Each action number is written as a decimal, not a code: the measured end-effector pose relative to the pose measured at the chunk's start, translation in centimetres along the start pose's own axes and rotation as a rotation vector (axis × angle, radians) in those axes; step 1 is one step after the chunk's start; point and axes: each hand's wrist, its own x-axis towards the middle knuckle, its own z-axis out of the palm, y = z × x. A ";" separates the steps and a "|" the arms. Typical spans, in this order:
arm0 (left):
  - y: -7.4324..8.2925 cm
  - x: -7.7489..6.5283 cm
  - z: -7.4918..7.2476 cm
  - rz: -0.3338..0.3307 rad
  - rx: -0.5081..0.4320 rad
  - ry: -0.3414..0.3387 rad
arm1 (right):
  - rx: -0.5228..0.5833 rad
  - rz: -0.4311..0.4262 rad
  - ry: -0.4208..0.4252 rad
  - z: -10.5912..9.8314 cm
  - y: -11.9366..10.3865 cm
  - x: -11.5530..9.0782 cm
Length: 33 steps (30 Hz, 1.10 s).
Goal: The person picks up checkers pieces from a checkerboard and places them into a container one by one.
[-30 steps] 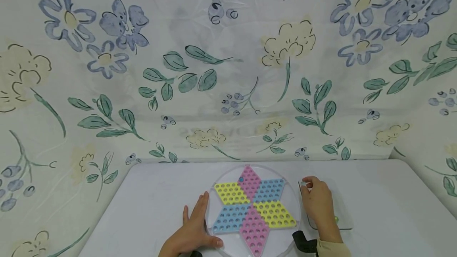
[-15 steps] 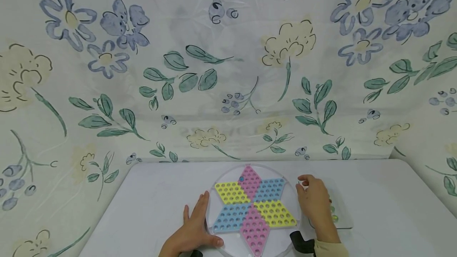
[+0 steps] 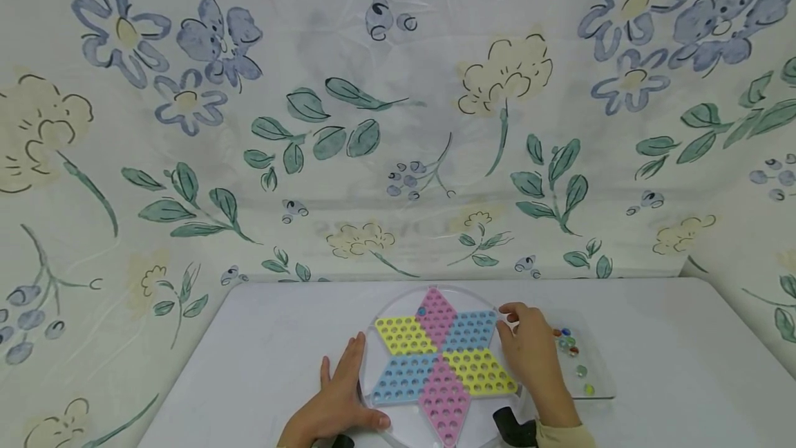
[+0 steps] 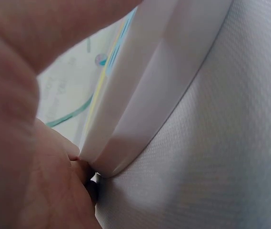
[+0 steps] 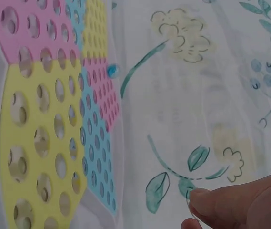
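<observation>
A round board [image 3: 385, 337] with a clear rim lies on the table, its star of pink, yellow and blue diamonds full of holes. One blue marble [image 3: 422, 311] sits in the upper pink diamond, also visible as a blue marble [image 5: 112, 71] in the right wrist view. My left hand [image 3: 336, 393], fingers spread and straight, rests against the board's left rim; in the left wrist view it touches the white edge [image 4: 125, 100]. Beside the upper right rim, my right hand [image 3: 528, 348] pinches what looks like a clear marble between thumb and finger, mostly hidden.
A shallow tray [image 3: 600, 382] stands right of the board, partly behind the right forearm, with several marbles [image 3: 581, 370] in it. A black wrist device [image 3: 515, 427] sits by the right wrist. Flowered cloth [image 3: 398, 123] hangs behind the white table [image 3: 261, 337].
My right hand has moved left from the tray to the board's upper right rim, uncovering several marbles in the tray. The left hand has stayed at the board's edge.
</observation>
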 end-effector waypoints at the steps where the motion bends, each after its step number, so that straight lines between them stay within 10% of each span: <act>1: 0.0 0.0 0.0 0.002 0.002 0.000 | 0.005 -0.018 -0.004 0.1 -0.2 -0.1; 33: 0.2 -0.2 0.0 0.020 -0.022 0.008 | 0.119 -0.163 -0.108 4.7 -2.9 0.5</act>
